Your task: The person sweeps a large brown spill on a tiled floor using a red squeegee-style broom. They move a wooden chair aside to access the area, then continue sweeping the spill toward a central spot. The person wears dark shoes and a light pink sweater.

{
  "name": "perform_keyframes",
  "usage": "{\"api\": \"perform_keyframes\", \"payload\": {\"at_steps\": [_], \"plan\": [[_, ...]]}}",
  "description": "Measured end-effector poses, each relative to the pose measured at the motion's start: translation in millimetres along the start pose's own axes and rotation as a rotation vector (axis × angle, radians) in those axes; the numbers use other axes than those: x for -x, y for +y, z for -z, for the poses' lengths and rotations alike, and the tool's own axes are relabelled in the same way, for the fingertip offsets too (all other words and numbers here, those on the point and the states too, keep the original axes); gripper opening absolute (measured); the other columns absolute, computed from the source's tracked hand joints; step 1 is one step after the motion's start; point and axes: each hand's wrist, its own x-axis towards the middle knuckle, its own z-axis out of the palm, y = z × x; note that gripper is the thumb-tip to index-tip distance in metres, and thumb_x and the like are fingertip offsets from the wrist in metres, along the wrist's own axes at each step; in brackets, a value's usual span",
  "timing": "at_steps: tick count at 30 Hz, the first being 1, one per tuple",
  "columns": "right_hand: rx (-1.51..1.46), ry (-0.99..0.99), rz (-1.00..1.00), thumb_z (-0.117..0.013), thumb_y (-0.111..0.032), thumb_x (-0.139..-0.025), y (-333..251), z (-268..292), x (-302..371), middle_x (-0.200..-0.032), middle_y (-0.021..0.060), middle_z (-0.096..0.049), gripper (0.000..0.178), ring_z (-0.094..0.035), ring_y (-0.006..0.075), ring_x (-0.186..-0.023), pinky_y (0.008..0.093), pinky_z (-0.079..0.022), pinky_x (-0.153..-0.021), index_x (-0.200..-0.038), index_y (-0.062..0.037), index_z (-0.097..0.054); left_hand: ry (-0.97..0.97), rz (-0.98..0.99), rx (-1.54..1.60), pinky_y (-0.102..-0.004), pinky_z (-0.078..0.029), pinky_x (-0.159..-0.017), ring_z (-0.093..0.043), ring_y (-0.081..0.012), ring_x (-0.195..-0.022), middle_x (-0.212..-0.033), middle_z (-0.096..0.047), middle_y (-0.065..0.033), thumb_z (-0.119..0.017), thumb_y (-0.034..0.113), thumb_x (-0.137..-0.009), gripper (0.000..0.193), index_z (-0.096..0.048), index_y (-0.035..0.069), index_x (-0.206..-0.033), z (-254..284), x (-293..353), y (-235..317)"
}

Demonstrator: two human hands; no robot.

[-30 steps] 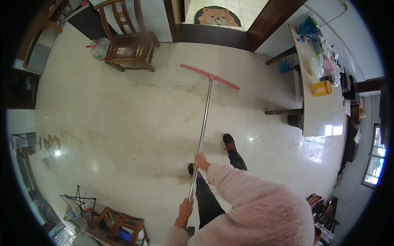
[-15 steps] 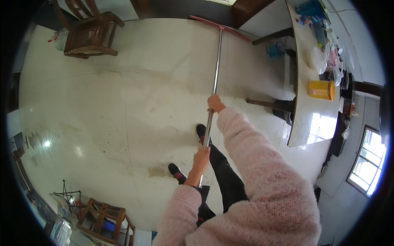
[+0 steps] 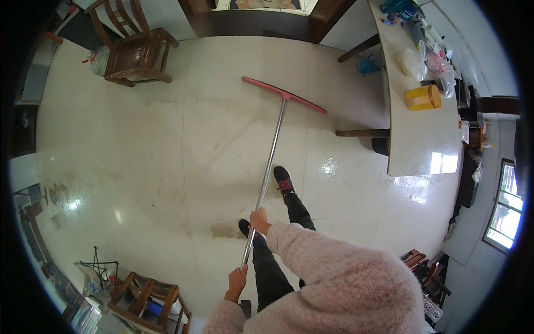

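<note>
Both my hands are closed around the silver pole of a floor squeegee (image 3: 268,161). My right hand (image 3: 260,221) grips it partway down the pole. Nearer to me, my left hand (image 3: 236,283) wraps the pole close to its lower end. The squeegee's wide red head with a dark edge lies across the pale tiled floor (image 3: 222,145), ahead of my feet and slightly tilted down to the right. Brownish wet stains mark the tiles left of the pole, one of them (image 3: 228,230) beside my left shoe.
A wooden chair (image 3: 136,58) stands at the far left, with a plastic bag beside it. On the right, a table (image 3: 417,142) bears bags and a yellow tub (image 3: 423,98); a blue bin (image 3: 368,65) is under it. Another wooden chair (image 3: 147,303) stands near left. A dark threshold (image 3: 250,25) edges the far side.
The squeegee head has come back from the far threshold toward me and a little left. Both my hands have drawn the pole nearer and leftward, still gripping it.
</note>
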Motion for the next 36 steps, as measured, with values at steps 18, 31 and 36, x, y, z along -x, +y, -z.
{"api": "perform_keyframes", "payload": {"at_steps": [18, 31, 36], "plan": [[-1.212, 0.465, -0.862, -0.052, -0.009, -0.082, 258, 204, -125, -0.082, 0.0235, -0.058, 0.017, -0.062, 0.032, -0.064, 0.0393, -0.05, -0.043, -0.091, 0.0044, -0.048, 0.155, -0.238, 0.209, -0.0515, -0.044, -0.059, -0.057, -0.045, -0.067, -0.068, -0.058, -0.0263, -0.046, 0.042, -0.088, 0.045, -0.052, -0.001, -0.08, -37, -161, 310], [-1.352, 0.449, -0.862, -0.053, -0.008, -0.079, 238, 198, -127, -0.087, 0.0219, -0.059, 0.022, -0.061, 0.0355, -0.075, 0.0529, -0.047, -0.061, -0.099, 0.0007, -0.047, 0.104, -0.308, 0.239, -0.0498, -0.043, -0.061, -0.055, -0.0463, -0.07, -0.07, -0.057, -0.0273, -0.046, 0.04, -0.088, 0.045, -0.052, -0.003, -0.079, -23, -169, 277], [-1.271, 0.345, -0.826, -0.058, -0.01, -0.076, 112, 81, -71, -0.082, 0.0194, -0.058, 0.026, -0.059, 0.0346, -0.071, 0.0475, -0.045, -0.063, -0.096, -0.0012, -0.044, 0.07, -0.214, 0.132, -0.05, -0.042, -0.064, -0.056, -0.0446, -0.073, -0.071, -0.057, -0.0276, -0.045, 0.042, -0.088, 0.048, -0.052, -0.004, -0.075, -5, -94, 139]]}}
